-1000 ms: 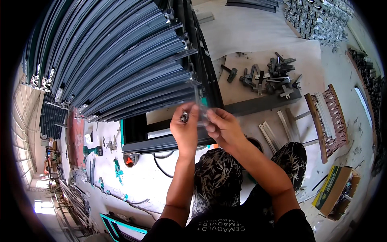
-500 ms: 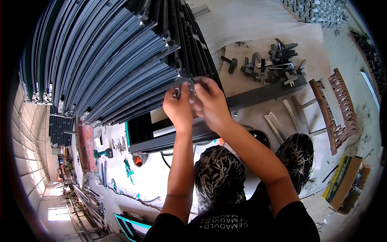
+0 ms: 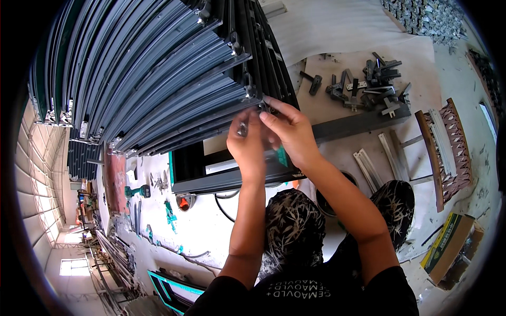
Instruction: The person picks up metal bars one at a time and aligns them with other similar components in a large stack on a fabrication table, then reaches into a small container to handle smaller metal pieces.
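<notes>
Bright floor spreads out below me; my left hand is curled in around some small shiny metal bits; my right hand has its fingertips close together at the right end of a big stack of dark frames, and I cannot tell if they pinch a bit too; to do this well, I think I should tuck the spare bits snugly in my palm and go gently by the hard ends; near my right arm is a round dark bucket, its inside mostly hidden; farther left, a small grey pot has an orange thing in it; far right, an open cardboard box holds jumbled stuff too small to name.
</notes>
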The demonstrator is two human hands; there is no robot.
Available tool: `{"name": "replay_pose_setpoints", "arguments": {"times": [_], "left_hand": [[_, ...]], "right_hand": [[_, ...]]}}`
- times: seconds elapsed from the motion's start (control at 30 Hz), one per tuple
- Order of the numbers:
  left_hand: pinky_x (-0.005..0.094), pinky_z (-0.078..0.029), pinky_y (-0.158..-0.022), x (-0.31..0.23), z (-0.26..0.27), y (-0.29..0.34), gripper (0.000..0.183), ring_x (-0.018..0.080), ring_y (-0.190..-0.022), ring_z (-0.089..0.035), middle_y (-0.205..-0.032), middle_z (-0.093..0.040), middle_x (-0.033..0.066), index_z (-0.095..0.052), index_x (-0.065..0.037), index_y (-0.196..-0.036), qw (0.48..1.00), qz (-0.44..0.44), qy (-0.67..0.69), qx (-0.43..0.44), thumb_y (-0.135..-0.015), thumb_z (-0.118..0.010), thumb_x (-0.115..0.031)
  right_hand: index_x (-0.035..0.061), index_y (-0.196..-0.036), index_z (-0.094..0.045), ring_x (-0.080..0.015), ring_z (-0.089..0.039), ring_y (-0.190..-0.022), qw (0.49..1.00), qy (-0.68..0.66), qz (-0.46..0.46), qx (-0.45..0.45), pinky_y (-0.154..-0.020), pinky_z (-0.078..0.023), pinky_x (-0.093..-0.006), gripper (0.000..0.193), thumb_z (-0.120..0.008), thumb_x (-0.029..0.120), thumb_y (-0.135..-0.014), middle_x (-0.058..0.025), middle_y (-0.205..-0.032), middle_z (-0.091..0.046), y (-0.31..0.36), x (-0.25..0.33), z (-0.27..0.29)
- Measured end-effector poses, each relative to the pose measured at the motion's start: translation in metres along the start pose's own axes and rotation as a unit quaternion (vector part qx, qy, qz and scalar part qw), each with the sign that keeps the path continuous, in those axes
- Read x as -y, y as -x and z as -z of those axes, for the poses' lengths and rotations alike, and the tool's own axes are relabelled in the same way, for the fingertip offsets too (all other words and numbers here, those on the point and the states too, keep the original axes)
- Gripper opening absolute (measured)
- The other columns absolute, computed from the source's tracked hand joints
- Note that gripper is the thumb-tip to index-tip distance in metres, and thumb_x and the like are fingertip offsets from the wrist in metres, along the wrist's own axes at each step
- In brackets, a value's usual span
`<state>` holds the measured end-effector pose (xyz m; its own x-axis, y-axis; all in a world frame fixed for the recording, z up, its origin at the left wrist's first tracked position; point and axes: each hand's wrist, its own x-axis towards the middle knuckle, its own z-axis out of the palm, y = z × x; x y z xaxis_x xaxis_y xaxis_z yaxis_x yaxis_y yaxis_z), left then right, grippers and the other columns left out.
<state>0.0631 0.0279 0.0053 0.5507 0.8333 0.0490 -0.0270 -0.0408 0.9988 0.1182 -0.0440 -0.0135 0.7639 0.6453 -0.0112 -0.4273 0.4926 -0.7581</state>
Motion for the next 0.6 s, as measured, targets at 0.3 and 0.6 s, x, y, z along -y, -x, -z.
{"name": "replay_pose_setpoints", "arguments": {"times": [0.3,0.6], "left_hand": [[0.0162,-0.023,-0.043,0.014,0.011,0.012,0.021,-0.0014,-0.052,-0.036,-0.069,-0.054,-0.0037,-0.063,0.0,-0.106,0.995,-0.08,-0.054,-0.006,-0.091,-0.059,-0.015],[0.0233,-0.043,-0.07,0.017,0.013,0.015,0.024,0.0094,-0.077,-0.051,-0.087,-0.059,0.0036,-0.063,0.001,-0.107,0.996,-0.04,-0.081,0.0,-0.091,-0.059,-0.015]], "right_hand": [[-0.0053,-0.129,-0.047,-0.0047,-0.05,-0.052,0.983,0.18,0.031,0.017,-0.042,-0.04,-0.0206,0.05,-0.063,0.017,-0.087,-0.0033,-0.068,-0.058,-0.019,0.008,0.001],[-0.0042,-0.112,-0.056,-0.0058,-0.047,-0.051,0.926,0.348,0.027,0.144,-0.046,-0.039,-0.022,0.031,-0.064,0.012,-0.086,-0.0029,-0.066,-0.058,-0.029,0.035,0.015]]}}
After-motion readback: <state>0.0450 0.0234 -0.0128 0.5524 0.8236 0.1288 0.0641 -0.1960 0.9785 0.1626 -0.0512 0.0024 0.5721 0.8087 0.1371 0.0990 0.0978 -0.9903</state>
